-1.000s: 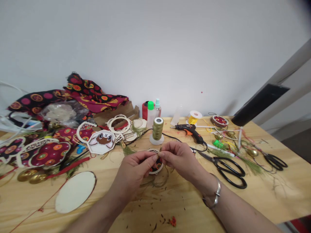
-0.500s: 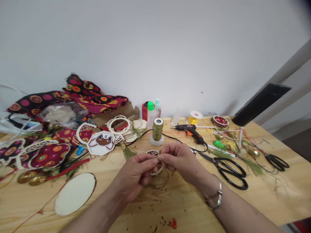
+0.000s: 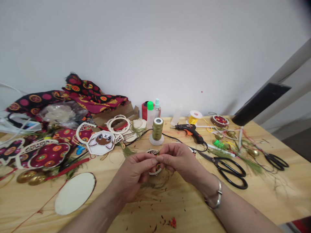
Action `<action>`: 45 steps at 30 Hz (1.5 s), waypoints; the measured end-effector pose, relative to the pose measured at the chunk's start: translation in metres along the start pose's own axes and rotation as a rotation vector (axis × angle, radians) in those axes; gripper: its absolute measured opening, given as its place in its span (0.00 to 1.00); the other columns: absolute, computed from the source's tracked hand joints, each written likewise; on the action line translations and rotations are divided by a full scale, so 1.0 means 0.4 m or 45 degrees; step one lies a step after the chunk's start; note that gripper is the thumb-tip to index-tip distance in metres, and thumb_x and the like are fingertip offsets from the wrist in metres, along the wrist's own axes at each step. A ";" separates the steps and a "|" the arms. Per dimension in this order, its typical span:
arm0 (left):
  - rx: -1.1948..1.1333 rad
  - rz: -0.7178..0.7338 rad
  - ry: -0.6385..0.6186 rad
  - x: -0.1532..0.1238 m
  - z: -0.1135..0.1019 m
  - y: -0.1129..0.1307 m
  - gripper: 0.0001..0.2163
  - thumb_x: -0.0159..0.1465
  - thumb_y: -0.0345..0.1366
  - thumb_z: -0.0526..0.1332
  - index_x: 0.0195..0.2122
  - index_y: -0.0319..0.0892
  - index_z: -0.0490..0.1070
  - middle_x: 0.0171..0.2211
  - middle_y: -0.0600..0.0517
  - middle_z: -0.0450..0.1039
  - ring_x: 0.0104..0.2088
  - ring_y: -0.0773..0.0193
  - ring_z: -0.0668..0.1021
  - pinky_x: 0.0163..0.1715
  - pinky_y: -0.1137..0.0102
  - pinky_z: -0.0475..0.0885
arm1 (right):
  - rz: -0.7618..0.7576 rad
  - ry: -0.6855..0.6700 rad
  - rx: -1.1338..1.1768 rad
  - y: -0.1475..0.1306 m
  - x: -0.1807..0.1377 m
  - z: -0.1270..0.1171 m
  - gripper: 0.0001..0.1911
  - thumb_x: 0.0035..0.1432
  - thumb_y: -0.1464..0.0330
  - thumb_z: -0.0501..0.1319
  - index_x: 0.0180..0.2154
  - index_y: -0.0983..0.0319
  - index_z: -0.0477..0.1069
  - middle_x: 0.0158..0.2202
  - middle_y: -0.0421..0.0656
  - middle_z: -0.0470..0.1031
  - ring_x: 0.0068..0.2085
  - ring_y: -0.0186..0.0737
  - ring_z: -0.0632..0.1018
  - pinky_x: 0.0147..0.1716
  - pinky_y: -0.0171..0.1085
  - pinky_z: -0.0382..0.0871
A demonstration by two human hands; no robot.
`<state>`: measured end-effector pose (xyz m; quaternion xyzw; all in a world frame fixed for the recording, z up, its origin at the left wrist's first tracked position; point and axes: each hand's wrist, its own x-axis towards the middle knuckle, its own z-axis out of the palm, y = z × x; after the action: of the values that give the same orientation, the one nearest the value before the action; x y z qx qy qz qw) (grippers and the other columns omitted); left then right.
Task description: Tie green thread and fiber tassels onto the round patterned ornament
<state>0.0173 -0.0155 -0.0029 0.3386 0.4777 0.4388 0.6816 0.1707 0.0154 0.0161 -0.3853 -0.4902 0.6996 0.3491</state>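
My left hand point(image 3: 136, 171) and my right hand point(image 3: 176, 158) meet fingertip to fingertip above the middle of the table, each in a pinch. Thin olive thread point(image 3: 167, 178) runs from the pinched fingers and hangs in loose loops beneath them. Behind the fingers is a small ornament point(image 3: 153, 151) with a pale cut-out frame and patterned cloth, partly hidden. A spool of olive thread point(image 3: 157, 128) stands upright just beyond the hands. To the right, large black-handled scissors point(image 3: 232, 173) lie near my right wrist.
A hot glue gun point(image 3: 189, 130) lies behind the right hand, near a yellow cord spool point(image 3: 195, 117). Glue bottles point(image 3: 150, 115) stand by the wall. Left are a white oval disc point(image 3: 75, 194), an animal-face octagon point(image 3: 101, 143) and patterned cloth point(image 3: 89, 94). Scissors point(image 3: 277, 161) lie far right.
The pinched fingertips have shifted very slightly, and the loops of thread under them hang a little differently. Nothing else on the table has moved.
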 end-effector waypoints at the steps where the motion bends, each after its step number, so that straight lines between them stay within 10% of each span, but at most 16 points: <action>1: 0.011 0.011 0.004 0.000 -0.001 0.000 0.06 0.50 0.35 0.66 0.26 0.37 0.77 0.20 0.51 0.72 0.20 0.72 0.68 0.16 0.78 0.54 | -0.004 0.001 -0.018 0.001 0.001 -0.001 0.15 0.43 0.62 0.68 0.22 0.65 0.66 0.16 0.34 0.67 0.16 0.23 0.61 0.14 0.27 0.50; 12: 0.109 0.108 0.213 0.004 0.000 0.020 0.07 0.48 0.37 0.67 0.25 0.38 0.76 0.17 0.54 0.72 0.13 0.77 0.57 0.13 0.77 0.45 | -0.335 0.025 -0.680 0.007 0.001 -0.028 0.12 0.58 0.65 0.56 0.30 0.63 0.74 0.24 0.38 0.71 0.25 0.31 0.69 0.26 0.30 0.61; 25: 0.021 0.146 0.305 0.009 -0.002 0.015 0.09 0.47 0.38 0.69 0.28 0.39 0.78 0.22 0.52 0.77 0.22 0.69 0.72 0.21 0.76 0.63 | -0.493 0.121 -1.045 -0.008 -0.032 -0.009 0.12 0.58 0.66 0.56 0.27 0.62 0.73 0.21 0.38 0.71 0.24 0.31 0.67 0.23 0.31 0.58; 37: -0.307 0.019 0.259 0.021 -0.010 0.004 0.08 0.48 0.35 0.68 0.22 0.36 0.73 0.17 0.54 0.71 0.12 0.81 0.54 0.12 0.81 0.46 | -1.192 -0.166 -2.136 0.056 -0.069 0.045 0.07 0.57 0.77 0.52 0.31 0.64 0.66 0.24 0.43 0.69 0.24 0.37 0.67 0.21 0.36 0.53; 42: -0.433 -0.015 0.236 0.016 -0.004 0.010 0.07 0.47 0.32 0.69 0.21 0.38 0.70 0.12 0.60 0.62 0.12 0.80 0.56 0.11 0.82 0.48 | -1.446 -0.377 -1.827 0.048 -0.072 0.047 0.12 0.58 0.66 0.54 0.25 0.63 0.67 0.22 0.41 0.68 0.25 0.35 0.68 0.23 0.36 0.58; 45: -0.405 -0.026 0.230 0.009 0.001 0.014 0.08 0.48 0.32 0.68 0.21 0.38 0.69 0.12 0.61 0.59 0.13 0.78 0.58 0.12 0.82 0.51 | -1.334 -0.065 -1.298 0.030 -0.061 0.030 0.11 0.58 0.68 0.54 0.26 0.64 0.69 0.29 0.44 0.72 0.31 0.35 0.71 0.30 0.35 0.64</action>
<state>0.0170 -0.0099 0.0008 0.1808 0.4651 0.5304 0.6853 0.1701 -0.0139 0.0121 -0.1985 -0.8830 0.1347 0.4036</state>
